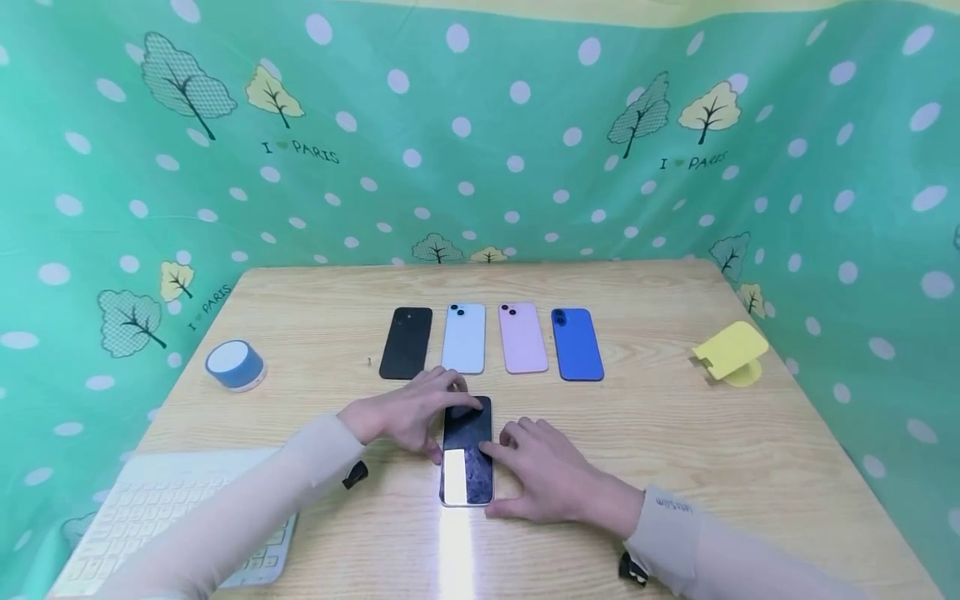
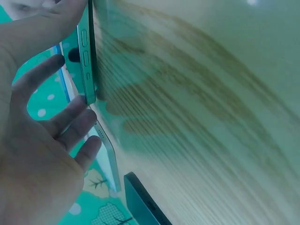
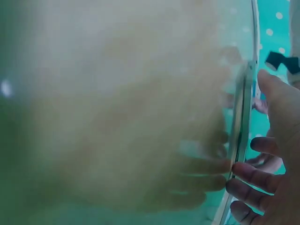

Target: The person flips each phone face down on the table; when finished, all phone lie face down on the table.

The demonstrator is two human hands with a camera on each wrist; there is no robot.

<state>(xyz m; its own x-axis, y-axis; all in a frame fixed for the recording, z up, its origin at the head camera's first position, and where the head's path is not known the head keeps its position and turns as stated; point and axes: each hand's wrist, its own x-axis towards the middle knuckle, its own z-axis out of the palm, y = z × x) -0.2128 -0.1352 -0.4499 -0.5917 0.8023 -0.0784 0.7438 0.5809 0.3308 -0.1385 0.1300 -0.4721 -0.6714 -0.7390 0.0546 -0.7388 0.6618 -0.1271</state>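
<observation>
A phone (image 1: 468,435) lies screen up on the wooden table between both hands, with a bright reflection on its lower part. My left hand (image 1: 420,412) is at its upper end, thumb beside the left edge and forefinger reaching over the top right corner. In the left wrist view the fingers are spread around the phone's side (image 2: 86,61). My right hand (image 1: 547,473) is at the right edge, thumb by the lower right corner. Relaxed fingers reach the phone's edge (image 3: 241,117) in the right wrist view. Whether either hand bears any weight cannot be seen.
Behind lie a black phone (image 1: 407,343), a light blue phone (image 1: 464,340), a pink phone (image 1: 524,340) and a blue phone (image 1: 578,346), backs up. A white keyboard (image 1: 161,492) and blue-white cylinder (image 1: 236,365) are left. A yellow stand (image 1: 731,352) is right.
</observation>
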